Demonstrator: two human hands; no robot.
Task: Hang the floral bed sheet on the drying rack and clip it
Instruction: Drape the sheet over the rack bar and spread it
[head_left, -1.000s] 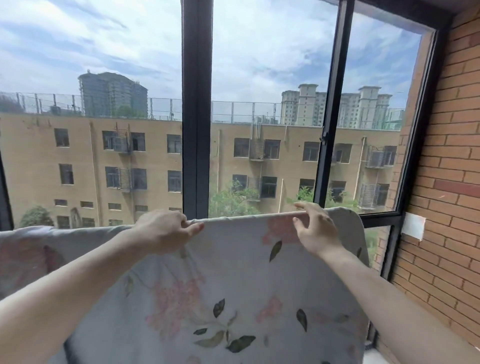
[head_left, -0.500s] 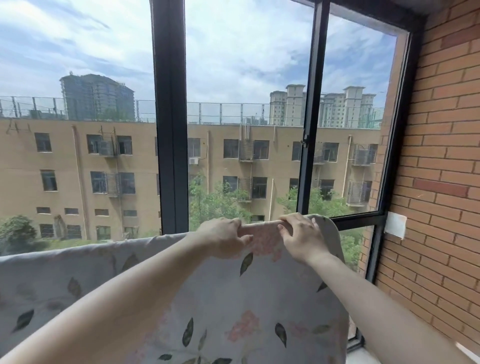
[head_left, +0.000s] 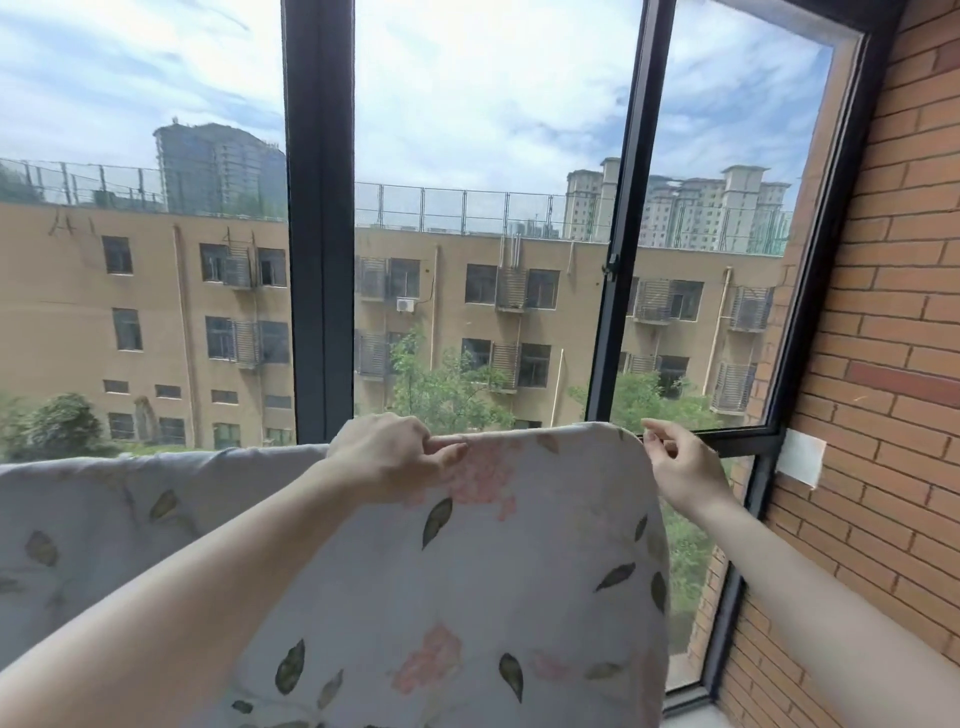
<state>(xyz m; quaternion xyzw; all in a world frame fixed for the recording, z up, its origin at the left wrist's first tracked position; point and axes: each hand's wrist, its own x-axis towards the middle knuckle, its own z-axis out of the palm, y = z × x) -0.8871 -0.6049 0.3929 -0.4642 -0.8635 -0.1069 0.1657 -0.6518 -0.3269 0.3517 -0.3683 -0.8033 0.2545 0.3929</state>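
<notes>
The floral bed sheet (head_left: 467, 571) drapes over a hidden rack bar, soft and light. Left hand (head_left: 389, 457) pinches its top fold; right hand (head_left: 680, 462), loosely open, hovers beside the corner, the best hold.

Bright daylight pouring in through the window (head_left: 493, 208) beyond both hands, evenly lit, without hard shadows or glare. Wide-angle bending of the brick wall (head_left: 883, 364) right of the right hand (head_left: 680, 462); forearms slightly soft nearest the lens.
</notes>
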